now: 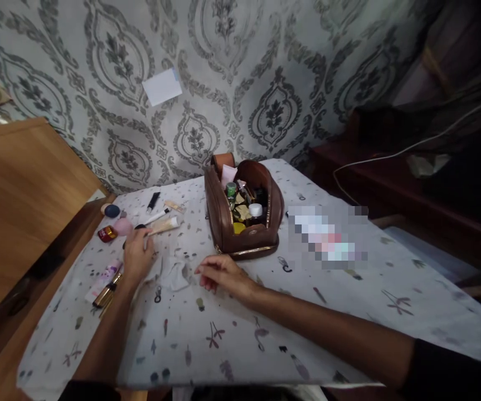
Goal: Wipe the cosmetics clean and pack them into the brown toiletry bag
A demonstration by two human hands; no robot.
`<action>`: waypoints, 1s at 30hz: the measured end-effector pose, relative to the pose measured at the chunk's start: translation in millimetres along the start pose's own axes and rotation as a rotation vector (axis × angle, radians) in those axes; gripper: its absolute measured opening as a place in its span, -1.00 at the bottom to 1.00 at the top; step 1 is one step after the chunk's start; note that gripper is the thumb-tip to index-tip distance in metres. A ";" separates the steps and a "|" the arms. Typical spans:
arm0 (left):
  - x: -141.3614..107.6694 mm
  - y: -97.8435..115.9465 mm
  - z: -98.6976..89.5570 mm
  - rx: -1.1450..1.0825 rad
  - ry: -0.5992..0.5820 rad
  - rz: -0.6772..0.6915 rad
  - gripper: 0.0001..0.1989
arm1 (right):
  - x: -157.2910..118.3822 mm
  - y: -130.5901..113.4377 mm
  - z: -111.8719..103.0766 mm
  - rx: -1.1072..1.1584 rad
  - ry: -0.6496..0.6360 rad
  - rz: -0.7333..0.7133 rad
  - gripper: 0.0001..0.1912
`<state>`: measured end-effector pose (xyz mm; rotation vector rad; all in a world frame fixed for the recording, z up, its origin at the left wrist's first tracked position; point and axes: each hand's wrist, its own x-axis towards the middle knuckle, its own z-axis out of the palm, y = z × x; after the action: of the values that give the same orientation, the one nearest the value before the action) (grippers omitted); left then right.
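My left hand (139, 255) is at the left of the table, fingers bent and drawn together beside a beige tube (163, 225). Dark bits show at its fingers, but what they hold is hidden. Over the cloth, my right hand (226, 278) is loosely bent with its fingers a little apart and nothing in them. A crumpled white tissue (175, 277) lies between the hands. Behind them stands an unzipped brown cosmetic bag (246, 245), filled with small bottles and jars, among them a white-capped bottle (256, 210) and a green-capped bottle (231, 189).
Around my left hand lie a pink sponge (122, 226), a red-and-gold item (107, 234), a dark round item (112, 211), a black tube (153, 201), a floral tube (108, 273) and gold tubes (107, 291). A blurred-out item (326, 236) lies right of the bag. Patterned wall behind.
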<state>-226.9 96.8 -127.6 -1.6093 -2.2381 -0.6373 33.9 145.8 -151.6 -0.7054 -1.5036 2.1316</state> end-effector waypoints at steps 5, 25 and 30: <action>26.7 -41.4 2.2 0.153 -0.032 -0.139 -0.67 | -5.4 12.8 1.6 -0.069 -0.010 -0.127 -0.66; 46.1 -36.2 4.4 0.148 -0.183 -0.359 -0.59 | -7.3 20.6 -0.4 -0.180 -0.082 -0.207 -0.71; 20.2 -5.6 -20.0 -0.139 -0.119 -0.200 -0.57 | -6.8 22.8 -1.6 -0.211 -0.002 -0.279 -0.69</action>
<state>-238.8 101.2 -101.6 -1.5344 -2.5148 -0.7841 38.9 135.6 -172.5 -0.5259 -1.7334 1.7864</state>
